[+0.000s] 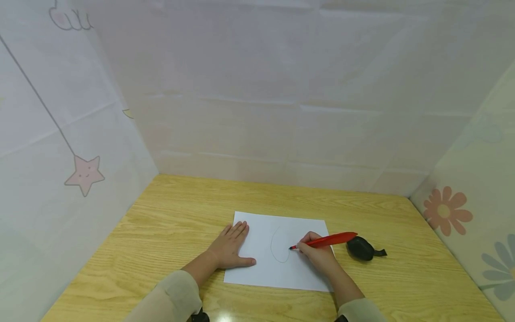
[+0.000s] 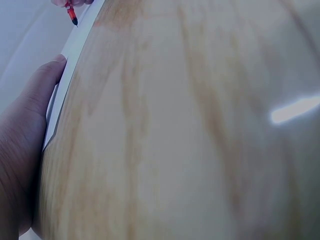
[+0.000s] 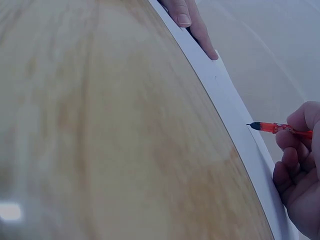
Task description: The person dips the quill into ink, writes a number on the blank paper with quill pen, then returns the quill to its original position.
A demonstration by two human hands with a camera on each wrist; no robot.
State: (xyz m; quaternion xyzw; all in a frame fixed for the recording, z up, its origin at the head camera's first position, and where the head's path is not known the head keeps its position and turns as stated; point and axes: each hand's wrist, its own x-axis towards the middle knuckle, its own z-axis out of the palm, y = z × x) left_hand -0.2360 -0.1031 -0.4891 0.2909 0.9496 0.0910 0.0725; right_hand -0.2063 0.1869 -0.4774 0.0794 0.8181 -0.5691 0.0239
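A white sheet of paper [image 1: 257, 275] lies on the wooden table, with a thin curved line, open at the upper right, drawn near its middle. My left hand [image 1: 231, 248] rests flat on the sheet's left part, fingers straight and thumb stretched toward the right. In my right hand [image 1: 319, 255] I pinch a red pen [image 1: 327, 240] with a wide, feather-like upper end. Its dark tip meets the paper at the right end of the curve. The right wrist view shows the pen [image 3: 267, 127] between thumb and fingers, the other fingers curled beneath.
A dark, rounded object with a short tab [image 1: 360, 248] lies on the table just right of my right hand. The wooden table [image 1: 181, 210] is bordered by pale printed sheets [image 1: 281, 134] at the back and both sides.
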